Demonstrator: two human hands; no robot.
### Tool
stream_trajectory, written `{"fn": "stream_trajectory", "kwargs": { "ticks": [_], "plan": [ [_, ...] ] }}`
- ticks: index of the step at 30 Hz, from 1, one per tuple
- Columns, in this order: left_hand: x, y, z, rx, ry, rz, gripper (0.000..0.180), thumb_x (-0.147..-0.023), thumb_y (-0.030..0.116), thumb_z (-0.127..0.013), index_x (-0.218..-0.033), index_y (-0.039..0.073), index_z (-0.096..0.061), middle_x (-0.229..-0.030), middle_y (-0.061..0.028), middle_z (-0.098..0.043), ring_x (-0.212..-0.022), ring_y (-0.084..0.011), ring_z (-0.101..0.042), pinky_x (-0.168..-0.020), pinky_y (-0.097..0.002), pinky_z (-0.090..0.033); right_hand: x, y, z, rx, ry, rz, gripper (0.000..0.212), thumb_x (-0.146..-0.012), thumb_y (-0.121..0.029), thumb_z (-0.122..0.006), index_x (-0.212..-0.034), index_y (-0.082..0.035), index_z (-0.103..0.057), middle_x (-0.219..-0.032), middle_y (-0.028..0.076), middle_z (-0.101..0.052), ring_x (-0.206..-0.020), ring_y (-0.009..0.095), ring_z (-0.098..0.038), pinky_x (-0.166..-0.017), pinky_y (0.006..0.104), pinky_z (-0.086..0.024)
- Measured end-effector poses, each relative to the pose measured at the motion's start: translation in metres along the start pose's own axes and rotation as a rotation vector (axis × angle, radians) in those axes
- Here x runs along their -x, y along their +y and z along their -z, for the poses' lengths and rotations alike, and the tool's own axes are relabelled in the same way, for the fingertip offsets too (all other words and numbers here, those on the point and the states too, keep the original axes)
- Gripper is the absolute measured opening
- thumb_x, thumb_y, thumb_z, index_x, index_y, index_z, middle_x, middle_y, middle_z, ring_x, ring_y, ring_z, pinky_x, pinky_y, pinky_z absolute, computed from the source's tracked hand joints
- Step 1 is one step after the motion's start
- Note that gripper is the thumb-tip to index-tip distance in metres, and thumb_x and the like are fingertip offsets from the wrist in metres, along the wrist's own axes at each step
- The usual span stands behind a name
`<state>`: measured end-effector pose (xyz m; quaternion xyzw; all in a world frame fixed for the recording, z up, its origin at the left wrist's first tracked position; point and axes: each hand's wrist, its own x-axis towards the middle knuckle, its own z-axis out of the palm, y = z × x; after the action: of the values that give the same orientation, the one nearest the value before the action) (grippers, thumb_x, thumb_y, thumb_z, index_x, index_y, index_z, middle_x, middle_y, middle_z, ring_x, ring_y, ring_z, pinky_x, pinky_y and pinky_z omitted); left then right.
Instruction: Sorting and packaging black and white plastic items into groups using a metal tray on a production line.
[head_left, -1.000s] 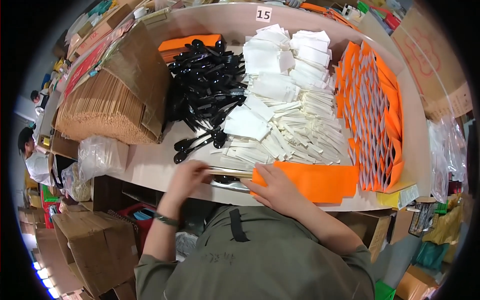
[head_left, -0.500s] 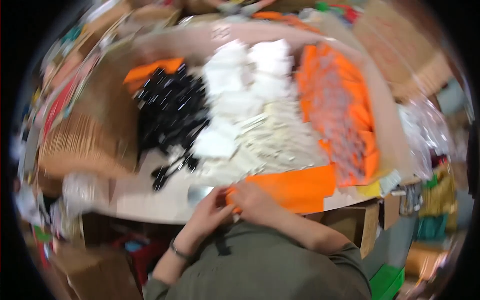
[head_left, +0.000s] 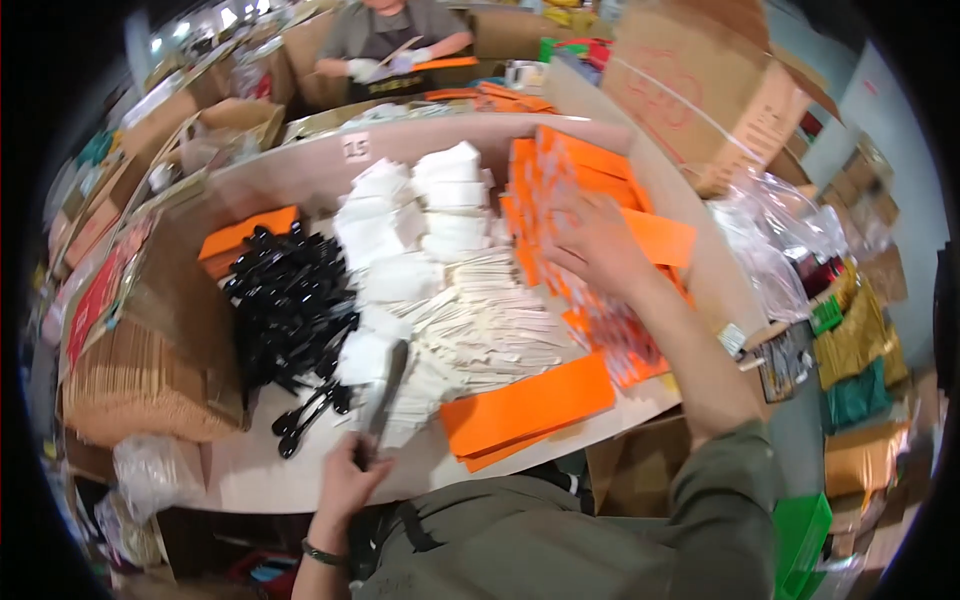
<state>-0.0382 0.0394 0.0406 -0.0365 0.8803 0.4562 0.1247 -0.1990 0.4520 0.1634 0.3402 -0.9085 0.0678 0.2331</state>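
My left hand (head_left: 352, 477) is closed round the lower end of a long, narrow dark-grey strip (head_left: 388, 388), which points up and away over the table; its exact kind I cannot make out. My right hand (head_left: 597, 240) reaches over the pile of orange flat pieces (head_left: 660, 237), fingers apart. Whether its fingertips touch them I cannot tell. Near the front edge, a small stack of orange flat pieces (head_left: 527, 408) lies apart from both hands. Between the hands spread folded white napkins (head_left: 385, 225) and thin whitish packets (head_left: 490, 325). Black plastic spoons (head_left: 290, 300) lie heaped on the left.
A cardboard wall (head_left: 460, 130) curves round the back of the table. Many brown cardboard pieces (head_left: 150, 380) stand packed at the left, beside a clear plastic bag (head_left: 155, 470). A large carton (head_left: 680, 100) stands beyond the right side. Across the back, another person (head_left: 395, 50) works in gloves.
My hands have parted: the right went from the front orange pieces to the pile at the right, and the left now holds the dark-grey strip. The head view has shifted, bringing another person into sight.
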Motion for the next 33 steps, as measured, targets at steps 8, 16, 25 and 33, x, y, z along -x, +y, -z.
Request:
{"fn": "stream_trajectory", "kwargs": {
  "ticks": [8, 16, 25, 33],
  "plan": [
    [-0.005, 0.012, -0.079, 0.234, -0.413, -0.613, 0.050, -0.075, 0.023, -0.082, -0.113, 0.001, -0.058, -0.113, -0.0170, -0.055, -0.095, -0.0268, -0.057, -0.084, -0.0376, -0.049, 0.076, -0.164, -0.114, -0.929, -0.637, 0.070, 0.048, -0.074, -0.035, -0.074, -0.111, -0.005, -0.064, -0.117, 0.021, -0.054, -0.120, 0.038, -0.048, -0.103, 0.0529, -0.037],
    [0.015, -0.011, -0.018, -0.159, 0.065, 0.175, 0.042, -0.073, 0.021, -0.080, -0.106, 0.003, -0.060, -0.091, -0.0146, -0.065, -0.083, -0.0272, -0.064, -0.075, -0.0347, -0.051, 0.051, -0.210, -0.104, -0.422, -0.582, -0.316, 0.032, -0.091, -0.034, -0.059, -0.091, -0.002, -0.065, -0.084, 0.017, -0.067, -0.085, 0.035, -0.066, -0.072, 0.0448, -0.052],
    [0.035, -0.033, -0.003, -0.390, 0.050, -0.159, 0.064, -0.071, 0.024, -0.083, -0.126, 0.007, -0.056, -0.094, -0.0125, -0.062, -0.086, -0.0336, -0.063, -0.073, -0.0398, -0.052, 0.049, -0.217, -0.131, -0.538, -0.555, -0.542, 0.021, -0.083, -0.021, -0.060, -0.078, -0.001, -0.063, -0.068, 0.014, -0.066, -0.065, 0.034, -0.066, -0.061, 0.0465, -0.052],
    [-0.008, -0.009, -0.003, -0.471, -0.131, -0.434, 0.080, -0.063, 0.031, -0.088, -0.131, 0.007, -0.055, -0.099, -0.0144, -0.063, -0.090, -0.0356, -0.061, -0.077, -0.0424, -0.050, 0.039, -0.248, -0.135, -0.780, -0.407, -0.412, 0.016, -0.082, -0.019, -0.062, -0.081, -0.003, -0.061, -0.071, 0.015, -0.065, -0.068, 0.037, -0.064, -0.064, 0.0470, -0.050]
  ]
}}
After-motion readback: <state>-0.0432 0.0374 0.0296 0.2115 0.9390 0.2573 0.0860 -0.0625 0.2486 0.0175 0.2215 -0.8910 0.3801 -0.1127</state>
